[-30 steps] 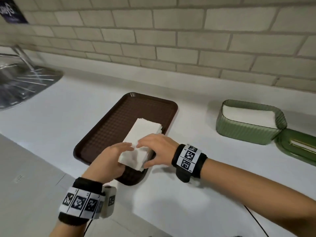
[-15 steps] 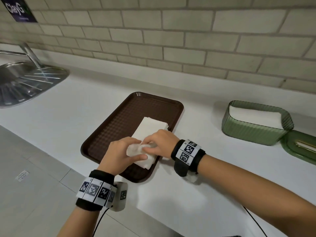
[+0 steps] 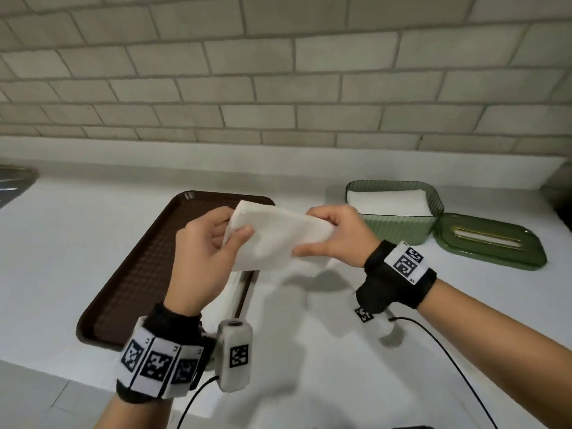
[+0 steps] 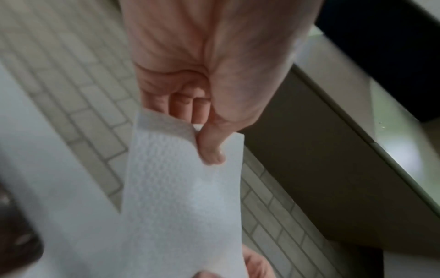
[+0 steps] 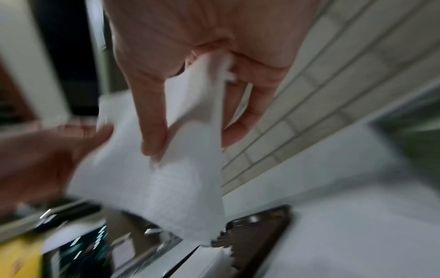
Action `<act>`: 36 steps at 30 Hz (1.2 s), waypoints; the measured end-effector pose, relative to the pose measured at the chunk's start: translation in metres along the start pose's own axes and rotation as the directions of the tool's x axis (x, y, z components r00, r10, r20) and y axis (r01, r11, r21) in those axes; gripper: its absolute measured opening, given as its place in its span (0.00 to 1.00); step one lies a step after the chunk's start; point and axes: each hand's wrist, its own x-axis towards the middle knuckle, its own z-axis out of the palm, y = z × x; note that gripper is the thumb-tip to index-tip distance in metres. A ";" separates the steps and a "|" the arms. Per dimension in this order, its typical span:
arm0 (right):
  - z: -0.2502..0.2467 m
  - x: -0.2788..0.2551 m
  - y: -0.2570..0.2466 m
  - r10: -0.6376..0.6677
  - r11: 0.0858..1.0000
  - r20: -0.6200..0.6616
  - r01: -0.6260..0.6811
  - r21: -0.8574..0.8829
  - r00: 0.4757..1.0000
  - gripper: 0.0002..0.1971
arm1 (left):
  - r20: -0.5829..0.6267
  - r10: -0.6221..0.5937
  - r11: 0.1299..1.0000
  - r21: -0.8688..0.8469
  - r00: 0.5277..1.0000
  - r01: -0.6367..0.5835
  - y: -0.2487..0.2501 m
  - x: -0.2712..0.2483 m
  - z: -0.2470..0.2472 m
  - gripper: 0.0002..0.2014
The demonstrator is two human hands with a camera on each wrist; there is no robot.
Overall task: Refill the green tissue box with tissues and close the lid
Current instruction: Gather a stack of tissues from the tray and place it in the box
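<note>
Both hands hold a white stack of tissues [image 3: 278, 236] in the air above the right edge of the brown tray [image 3: 145, 267]. My left hand [image 3: 204, 252] pinches its left end with the thumb on top; the tissues [image 4: 181, 197] fill the left wrist view. My right hand [image 3: 334, 233] grips the right end; its thumb lies across the tissues [image 5: 166, 178]. The green tissue box [image 3: 399, 221] stands open at the right with white tissues inside. Its green lid [image 3: 492, 243] lies flat beside it on the right.
The white counter [image 3: 93, 230] runs to a beige brick-tiled wall [image 3: 278, 72]. A metal sink edge [image 3: 15, 178] shows at the far left. A black cable [image 3: 448, 360] trails from the right wrist over the counter's front part.
The hands have lifted the tissue stack off the tray and carried it up and to the right, toward the green box. The head view has swung right.
</note>
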 end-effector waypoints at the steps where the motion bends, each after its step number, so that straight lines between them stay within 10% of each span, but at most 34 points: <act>1: -0.015 -0.011 0.006 0.043 0.998 -0.043 -0.041 0.050 0.998 0.14 | 0.030 -0.022 0.998 -0.064 0.999 0.024 -0.003 0.003 0.013 0.04; 5: -0.059 -0.060 0.032 0.201 0.967 -0.235 -0.156 0.200 0.951 0.14 | 0.186 -0.073 0.958 -0.259 0.980 0.121 -0.028 0.009 0.081 0.08; 9: -0.081 -0.103 0.065 0.315 0.943 -0.331 -0.251 0.220 0.890 0.14 | 0.352 -0.030 0.994 -0.084 0.936 0.064 -0.047 0.004 0.143 0.05; 17: -0.098 -0.146 0.115 0.533 0.819 -0.234 -0.565 -0.096 0.813 0.15 | 0.598 -0.042 0.983 0.167 0.800 -0.074 -0.058 -0.005 0.195 0.09; 28: -0.165 -0.048 0.077 0.346 0.937 -0.559 -0.313 0.158 0.753 0.25 | 0.187 0.087 0.995 -0.074 0.978 -0.074 -0.007 0.110 0.209 0.24; 36: -0.190 -0.001 0.101 0.279 0.765 -0.524 -0.516 -0.385 0.805 0.16 | 0.325 -0.057 0.925 0.373 0.944 -0.073 -0.007 0.169 0.248 0.06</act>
